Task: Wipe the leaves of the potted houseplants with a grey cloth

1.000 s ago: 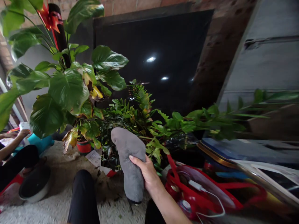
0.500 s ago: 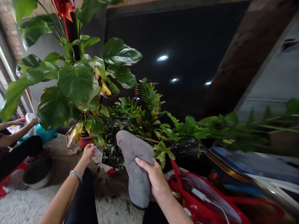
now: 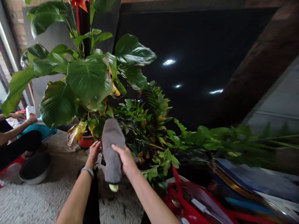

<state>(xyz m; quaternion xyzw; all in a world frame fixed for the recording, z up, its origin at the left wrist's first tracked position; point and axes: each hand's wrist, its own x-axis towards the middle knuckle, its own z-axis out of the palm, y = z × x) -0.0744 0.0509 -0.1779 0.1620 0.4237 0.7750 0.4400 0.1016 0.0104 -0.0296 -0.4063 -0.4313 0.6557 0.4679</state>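
My right hand [image 3: 128,161] is closed around a grey, soft-looking sock [image 3: 112,140], its thumb lying across the near face. The sock stands upright with a dark cuff at the bottom, and a pale yellow tip [image 3: 113,187] pokes out below. Left of it, my left hand [image 3: 94,152], with a bracelet on the wrist, is pinched close to the sock's edge. A small white printed card [image 3: 100,161] shows just under those fingers, partly hidden by the hand and the sock.
Behind the hands stand a large-leafed plant [image 3: 88,79] in a red pot [image 3: 86,142] and lower greenery [image 3: 137,118]. A red bag [image 3: 178,194] with a white cable lies at right. At left are a dark basin [image 3: 35,168] and another person's arm [image 3: 17,132].
My right hand has moved left with the sock and turned it, so it looks narrower and the yellow tip shows. My left hand has come right; the card is now more hidden.
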